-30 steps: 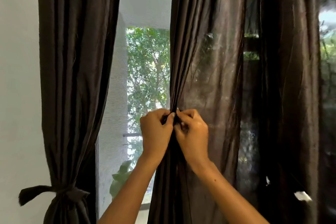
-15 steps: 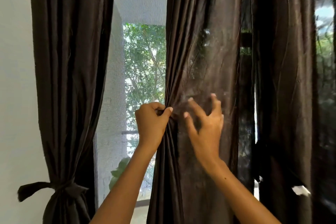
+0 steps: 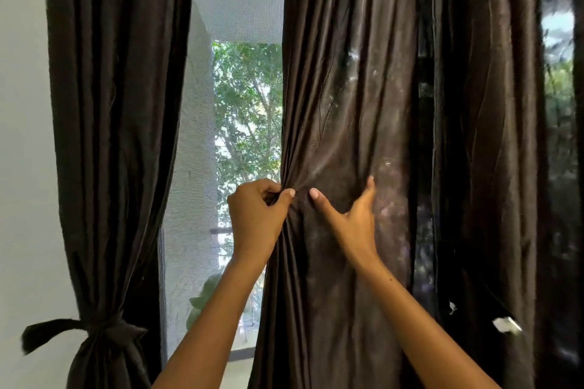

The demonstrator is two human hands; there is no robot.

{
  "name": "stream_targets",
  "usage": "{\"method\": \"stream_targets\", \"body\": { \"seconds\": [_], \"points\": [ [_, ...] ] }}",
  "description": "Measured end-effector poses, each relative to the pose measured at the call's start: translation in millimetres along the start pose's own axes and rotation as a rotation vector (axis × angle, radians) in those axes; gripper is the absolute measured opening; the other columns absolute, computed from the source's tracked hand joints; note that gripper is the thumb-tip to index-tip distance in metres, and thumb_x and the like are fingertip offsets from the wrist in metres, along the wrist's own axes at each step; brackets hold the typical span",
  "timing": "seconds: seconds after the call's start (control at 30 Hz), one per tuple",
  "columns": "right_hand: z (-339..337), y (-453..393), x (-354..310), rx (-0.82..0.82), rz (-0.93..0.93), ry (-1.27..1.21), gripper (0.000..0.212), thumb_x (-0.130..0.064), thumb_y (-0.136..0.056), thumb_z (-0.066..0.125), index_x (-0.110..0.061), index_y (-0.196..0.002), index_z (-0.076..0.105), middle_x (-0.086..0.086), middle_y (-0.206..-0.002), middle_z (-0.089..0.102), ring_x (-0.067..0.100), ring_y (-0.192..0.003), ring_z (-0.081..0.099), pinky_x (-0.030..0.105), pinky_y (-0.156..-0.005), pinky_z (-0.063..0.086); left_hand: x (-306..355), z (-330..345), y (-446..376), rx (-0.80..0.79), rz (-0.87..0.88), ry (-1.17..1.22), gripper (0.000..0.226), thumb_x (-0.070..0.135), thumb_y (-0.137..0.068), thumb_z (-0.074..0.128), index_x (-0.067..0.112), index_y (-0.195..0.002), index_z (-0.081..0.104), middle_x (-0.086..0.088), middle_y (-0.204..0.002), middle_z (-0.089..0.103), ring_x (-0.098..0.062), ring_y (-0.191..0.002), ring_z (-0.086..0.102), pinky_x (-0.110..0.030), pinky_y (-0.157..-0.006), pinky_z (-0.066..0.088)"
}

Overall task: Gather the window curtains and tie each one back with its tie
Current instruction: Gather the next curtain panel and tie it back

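Observation:
Three dark brown curtains hang at the window. The left curtain [image 3: 113, 136] is gathered low down and bound with its tie [image 3: 104, 328]. The middle curtain [image 3: 347, 88] hangs loose. My left hand [image 3: 256, 218] grips a bunch of pleats at its left edge. My right hand [image 3: 350, 218] is spread wide against the same fabric just to the right, thumb and fingers straight, taking in a span of cloth. A third curtain [image 3: 486, 136] hangs loose at the right.
A white wall [image 3: 25, 167] borders the left curtain. Between the left and middle curtains shows a window screen [image 3: 202, 167] with green trees beyond. A window sill edge [image 3: 241, 354] runs below my left forearm.
My right hand let go of the bunched pleats, moved right and spread open across the middle curtain. My left hand kept its grip on the gathered edge. The view drifted slightly.

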State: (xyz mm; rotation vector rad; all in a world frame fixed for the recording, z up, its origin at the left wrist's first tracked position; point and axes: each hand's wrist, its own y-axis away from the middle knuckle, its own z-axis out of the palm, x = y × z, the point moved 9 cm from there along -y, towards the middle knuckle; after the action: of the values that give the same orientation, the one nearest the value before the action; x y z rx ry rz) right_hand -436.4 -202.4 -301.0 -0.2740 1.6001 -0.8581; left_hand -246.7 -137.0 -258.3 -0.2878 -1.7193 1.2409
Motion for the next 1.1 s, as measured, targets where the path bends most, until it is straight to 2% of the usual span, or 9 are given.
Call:
{"method": "stream_targets", "body": {
  "seconds": [0.07,0.13,0.23,0.33,0.6,0.77,0.87,0.97,1.1],
  "points": [
    [8.0,-0.3,5.8,-0.067,0.023,-0.077,0.119,-0.06,-0.065,0.073,-0.022,-0.152,0.001,0.009,-0.141,0.046,0.023,-0.136,0.038,0.04,-0.111,0.035,-0.4,-3.1,-1.3,0.003,-0.002,-0.007,0.018,0.016,-0.076,0.078,0.015,-0.065,0.064,-0.003,-0.063,0.067,-0.016,-0.064,0.066,-0.025,-0.066,0.05],
    [9.1,-1.6,5.7,-0.045,-0.003,-0.137,0.097,-0.043,-0.072,0.078,-0.017,-0.149,0.024,0.006,-0.123,0.059,0.019,-0.123,0.053,0.039,-0.104,0.044,0.1,-4.4,-1.2,0.006,-0.004,-0.012,0.017,0.016,-0.076,0.078,0.015,-0.066,0.065,-0.001,-0.063,0.067,-0.014,-0.064,0.066,-0.025,-0.067,0.051],
    [-2.9,5.8,-17.4,0.117,-0.243,-0.058,0.033,-0.016,-0.078,0.078,-0.015,-0.107,0.063,-0.004,-0.097,0.069,-0.001,-0.088,0.065,0.013,-0.078,0.051,2.3,-4.6,0.6,0.017,0.006,-0.021,0.017,0.015,-0.077,0.078,0.017,-0.065,0.065,0.007,-0.059,0.064,-0.006,-0.061,0.064,-0.022,-0.065,0.05],
    [-4.5,32.1,-49.6,0.228,-0.5,0.169,0.014,-0.006,-0.081,0.072,-0.011,-0.094,0.069,-0.005,-0.088,0.061,0.008,-0.076,0.062,0.017,-0.064,0.046,8.9,-3.9,2.2,0.037,0.06,-0.06,0.011,0.014,-0.077,0.077,0.013,-0.068,0.07,0.01,-0.057,0.062,-0.005,-0.059,0.062,-0.024,-0.065,0.052],
    [33.7,59.5,-65.7,-0.033,-0.613,0.46,0.051,-0.005,-0.091,0.051,-0.014,-0.14,0.045,0.002,-0.115,0.048,0.018,-0.093,0.054,0.026,-0.062,0.042,11.7,8.1,12.5,-0.035,0.121,-0.029,0.021,0.025,-0.092,0.061,0.015,-0.081,0.076,0.002,-0.067,0.071,-0.009,-0.063,0.064,-0.033,-0.068,0.052],
    [39.1,66.8,-59.1,-0.182,-0.627,0.464,0.041,-0.007,-0.082,0.057,-0.009,-0.123,0.059,0.002,-0.12,0.046,0.02,-0.09,0.057,0.03,-0.057,0.045,10.5,8.1,11.5,-0.069,0.086,0.034,0.025,0.034,-0.083,0.07,0.016,-0.065,0.072,0.003,-0.055,0.065,-0.009,-0.054,0.061,-0.024,-0.058,0.046],
    [32.3,53.8,-49.5,-0.249,-0.572,0.32,0.03,-0.032,-0.092,0.057,-0.021,-0.119,0.067,-0.005,-0.13,0.044,0.01,-0.116,0.049,0.027,-0.087,0.046,8.6,6.8,5.5,-0.043,0.095,-0.054,0.024,0.022,-0.082,0.072,0.013,-0.06,0.067,0.002,-0.053,0.063,-0.01,-0.052,0.06,-0.03,-0.057,0.045],
    [12.2,27.7,-32.7,-0.137,-0.387,0.16,0.043,-0.054,-0.089,0.048,-0.027,-0.113,0.07,0.001,-0.151,0.029,0.011,-0.141,0.024,0.031,-0.113,0.027,-0.5,6.4,2.4,-0.035,0.061,-0.012,0.018,0.018,-0.082,0.073,0.008,-0.067,0.071,-0.002,-0.058,0.066,-0.016,-0.059,0.064,-0.034,-0.061,0.05],
    [9.6,0.2,8.1,-0.175,0.021,0.016,0.094,-0.066,-0.077,0.053,-0.02,-0.151,0.017,0.004,-0.159,0.015,0.015,-0.146,0.013,0.036,-0.117,0.022,-2.8,6.8,5.2,-0.04,0.044,0.047,0.012,0.019,-0.08,0.075,0.01,-0.072,0.074,0.002,-0.062,0.069,-0.006,-0.062,0.066,-0.025,-0.063,0.052]
  ]
}}
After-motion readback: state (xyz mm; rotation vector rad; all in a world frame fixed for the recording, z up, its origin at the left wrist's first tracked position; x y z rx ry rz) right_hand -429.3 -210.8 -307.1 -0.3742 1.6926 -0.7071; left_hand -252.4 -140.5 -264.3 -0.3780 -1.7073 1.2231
